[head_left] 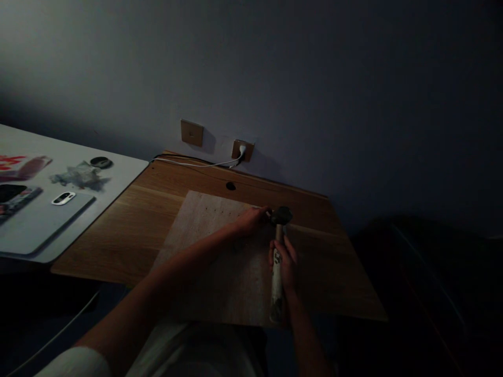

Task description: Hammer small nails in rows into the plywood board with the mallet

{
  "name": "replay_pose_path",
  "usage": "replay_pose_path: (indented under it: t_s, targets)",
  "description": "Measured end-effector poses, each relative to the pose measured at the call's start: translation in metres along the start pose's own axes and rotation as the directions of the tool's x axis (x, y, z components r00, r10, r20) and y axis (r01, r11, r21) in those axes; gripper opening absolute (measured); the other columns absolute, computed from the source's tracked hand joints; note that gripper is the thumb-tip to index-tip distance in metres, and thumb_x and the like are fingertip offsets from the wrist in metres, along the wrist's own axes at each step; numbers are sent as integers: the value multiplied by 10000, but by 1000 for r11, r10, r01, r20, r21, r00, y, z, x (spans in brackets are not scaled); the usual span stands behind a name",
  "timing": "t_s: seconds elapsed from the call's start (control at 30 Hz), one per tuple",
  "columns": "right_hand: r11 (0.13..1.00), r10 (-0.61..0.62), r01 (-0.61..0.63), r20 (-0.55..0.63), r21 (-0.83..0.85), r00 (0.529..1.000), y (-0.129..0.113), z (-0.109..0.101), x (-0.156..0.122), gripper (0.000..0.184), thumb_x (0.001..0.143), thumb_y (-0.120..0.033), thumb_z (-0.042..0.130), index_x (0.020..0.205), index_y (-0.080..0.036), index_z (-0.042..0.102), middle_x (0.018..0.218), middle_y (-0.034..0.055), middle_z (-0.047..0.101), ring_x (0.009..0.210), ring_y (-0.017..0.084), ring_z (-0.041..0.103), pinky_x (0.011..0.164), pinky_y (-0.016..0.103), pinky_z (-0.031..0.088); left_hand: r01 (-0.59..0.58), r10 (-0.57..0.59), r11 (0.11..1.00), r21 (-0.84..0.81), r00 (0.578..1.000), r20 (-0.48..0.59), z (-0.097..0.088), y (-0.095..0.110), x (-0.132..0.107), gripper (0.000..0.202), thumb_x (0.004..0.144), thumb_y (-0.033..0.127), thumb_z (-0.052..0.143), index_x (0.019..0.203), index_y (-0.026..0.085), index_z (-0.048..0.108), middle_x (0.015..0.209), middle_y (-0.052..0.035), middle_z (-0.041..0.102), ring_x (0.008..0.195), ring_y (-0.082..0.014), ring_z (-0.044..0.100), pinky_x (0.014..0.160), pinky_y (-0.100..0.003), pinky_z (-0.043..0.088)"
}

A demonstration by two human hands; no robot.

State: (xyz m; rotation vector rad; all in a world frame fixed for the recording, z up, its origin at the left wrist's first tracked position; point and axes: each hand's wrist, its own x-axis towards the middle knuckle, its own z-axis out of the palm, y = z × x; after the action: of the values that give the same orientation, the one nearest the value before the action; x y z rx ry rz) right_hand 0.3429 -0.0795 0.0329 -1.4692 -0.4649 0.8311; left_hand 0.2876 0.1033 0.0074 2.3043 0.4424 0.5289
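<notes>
red print [11, 162] on a packet [33, 168] left of the board [198, 221], too blurred to read. grasping a hammer [277, 285] by the board's right edge with right hand [286, 256]; with left hand [252, 221] outstretched near its far right corner, cannot tell if pinching.

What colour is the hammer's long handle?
The long hammer handle: mostly whitish, dark patches; head view.

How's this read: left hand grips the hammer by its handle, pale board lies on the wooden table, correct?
Not quite: the head view shows the right hand gripping the hammer by its handle. The pale board does lie on the wooden table.
</notes>
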Motion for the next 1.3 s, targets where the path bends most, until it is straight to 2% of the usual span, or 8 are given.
replay_pose_path:
  t_s: [0.2,0.47,0.63,0.73,0.93,1.03,1.2,1.3]
  targets:
    - [999,-11,11,1,-30,1000,-6,3,-3,300,764,-497,697,828,-227,585,442,-77,508,336,84,373,325,189,302,-9,9,1000,10,1000,-16,1,-2,0,402,830,107,580,1225,181,595,1021,-64,751,929,-217,711,795,-276,533]
    - [1000,6,-6,0,-18,1000,-1,-1,-1,309,768,-501,710,843,-224,593,462,-79,518,333,86,395,320,192,305,-18,18,999,-33,1000,-3,0,-1,-1,376,850,111,572,1217,185,600,1055,-71,754,961,-217,710,796,-263,528]
    - [999,28,-28,-22,-23,999,-4,0,-2,325,748,-508,723,838,-222,597,468,-77,525,325,85,395,316,193,311,11,-11,1000,11,1000,6,0,1,-1,382,863,134,568,1242,172,594,1071,-85,750,936,-222,711,812,-288,533]
    - [1000,-5,4,-62,-10,998,-5,0,0,325,729,-508,724,811,-231,574,461,-84,513,324,87,392,317,199,319,1,-1,1000,2,1000,18,0,0,0,393,861,134,568,1252,171,590,1040,-69,755,939,-214,710,823,-289,531]
    - [999,-18,14,-84,-49,996,-2,-4,9,311,699,-494,698,725,-227,541,409,-80,488,316,84,379,315,190,302,11,-12,999,39,1000,23,0,-2,1,464,806,105,599,1267,161,584,1056,-72,752,954,-208,707,842,-291,532]
    - [997,2,-7,-72,-80,997,-1,-6,12,322,703,-518,677,720,-227,538,399,-77,485,307,88,376,307,194,296,-10,10,1000,-14,1000,21,0,-4,1,450,793,77,580,1235,156,592,1044,-60,749,944,-188,703,844,-281,533]
    - [985,51,-56,-32,-164,998,-2,-18,16,365,663,-534,710,776,-218,567,486,-69,543,342,102,462,316,200,352,2,-2,1000,-10,1000,-2,-1,-4,4,431,774,74,589,1198,145,610,1081,-72,731,967,-199,690,861,-297,532]
    - [965,54,-58,-21,-257,998,-3,-32,18,348,685,-508,726,807,-218,579,493,-79,543,333,107,473,309,199,355,-29,27,998,57,999,38,-13,-2,2,418,771,102,614,1187,131,617,1122,-97,714,993,-217,678,868,-302,526]
